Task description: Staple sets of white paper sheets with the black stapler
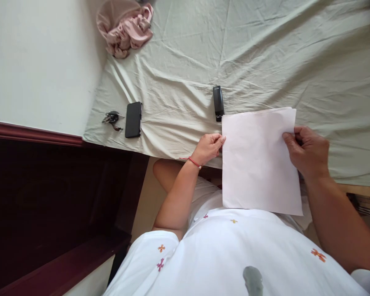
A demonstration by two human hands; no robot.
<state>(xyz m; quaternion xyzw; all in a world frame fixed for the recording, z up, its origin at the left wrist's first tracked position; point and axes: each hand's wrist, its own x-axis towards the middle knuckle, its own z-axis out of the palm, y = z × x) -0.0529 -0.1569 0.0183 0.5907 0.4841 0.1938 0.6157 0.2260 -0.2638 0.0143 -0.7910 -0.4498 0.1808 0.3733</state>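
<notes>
A small stack of white paper sheets [260, 164] is held up over my lap, at the near edge of the cloth-covered surface. My left hand [208, 147] pinches the left edge of the sheets between thumb and fingers. On the opposite edge, my right hand [310, 150] grips them with the thumb on top. The sheets are slightly offset at the top right corner. Just beyond their upper left corner lies a black stapler [218, 102], touching or nearly touching the paper.
A pale green cloth [178, 78] with wrinkles covers the surface. To the left lie a black phone [133, 119] and a bunch of keys [112, 118]. Crumpled pink fabric [127, 31] sits at the far left. Dark red wooden furniture [58, 197] stands at the lower left.
</notes>
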